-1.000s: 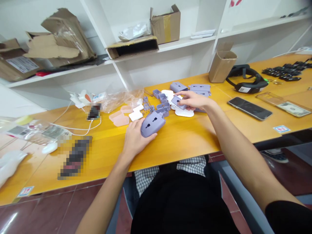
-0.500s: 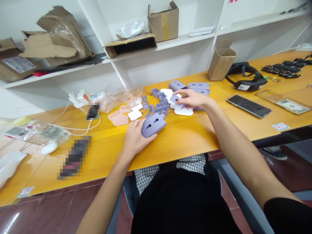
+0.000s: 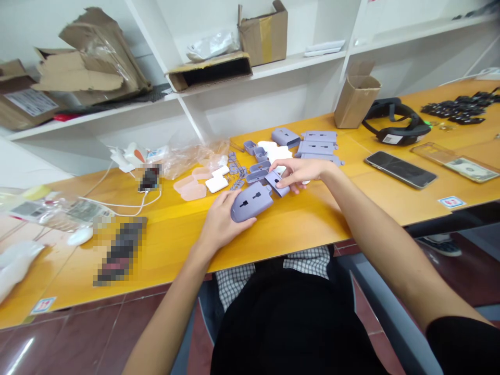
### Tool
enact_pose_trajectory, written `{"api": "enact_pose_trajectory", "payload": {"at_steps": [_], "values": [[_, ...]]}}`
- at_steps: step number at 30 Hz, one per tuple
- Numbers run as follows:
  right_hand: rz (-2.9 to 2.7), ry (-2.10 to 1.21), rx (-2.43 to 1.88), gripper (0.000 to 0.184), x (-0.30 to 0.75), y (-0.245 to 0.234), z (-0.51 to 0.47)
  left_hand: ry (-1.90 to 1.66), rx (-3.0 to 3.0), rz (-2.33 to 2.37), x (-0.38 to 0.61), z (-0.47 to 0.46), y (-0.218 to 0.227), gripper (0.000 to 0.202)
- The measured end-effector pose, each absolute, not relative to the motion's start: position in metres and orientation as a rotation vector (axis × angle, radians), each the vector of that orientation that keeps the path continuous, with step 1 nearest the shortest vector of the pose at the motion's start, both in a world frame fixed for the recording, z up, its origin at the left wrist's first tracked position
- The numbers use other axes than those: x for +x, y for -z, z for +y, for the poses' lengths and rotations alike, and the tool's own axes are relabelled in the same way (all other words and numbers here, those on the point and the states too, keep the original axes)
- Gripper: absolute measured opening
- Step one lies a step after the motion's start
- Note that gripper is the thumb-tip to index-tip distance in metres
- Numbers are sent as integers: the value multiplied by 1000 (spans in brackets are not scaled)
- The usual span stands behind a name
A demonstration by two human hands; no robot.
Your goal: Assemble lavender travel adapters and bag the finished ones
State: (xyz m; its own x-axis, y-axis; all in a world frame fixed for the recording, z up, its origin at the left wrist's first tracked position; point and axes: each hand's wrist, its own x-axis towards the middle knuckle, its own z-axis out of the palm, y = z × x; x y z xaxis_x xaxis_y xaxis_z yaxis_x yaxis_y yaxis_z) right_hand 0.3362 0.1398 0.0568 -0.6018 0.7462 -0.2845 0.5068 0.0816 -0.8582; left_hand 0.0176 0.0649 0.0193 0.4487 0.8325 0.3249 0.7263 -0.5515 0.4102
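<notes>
My left hand grips a purple plastic housing with two dark slots, its thumb along the near side and its fingers behind. My right hand is closed on a smaller purple plastic cover that has a dark hole. This cover is close to the right end of the housing; whether they touch I cannot tell. Just behind them lie small purple trays, white plastic pieces and thin purple parts. More purple housings and slotted purple panels lie beyond my right hand.
Pale pink pieces and white blocks lie left of the parts. A phone, a black headset and an upright cardboard box are on the right. Clear plastic bags and a white cable lie on the left.
My right hand has come nearer and to the left with the small purple cover, from over the parts to beside the housing. My left hand and the housing have shifted slightly right.
</notes>
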Motion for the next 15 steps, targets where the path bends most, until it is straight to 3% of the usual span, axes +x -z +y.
{"api": "enact_pose_trajectory", "payload": {"at_steps": [15], "values": [[-2143, -1620, -1185, 72, 331, -54, 138, -656, 2465, 1365, 20, 63, -19, 77]]}}
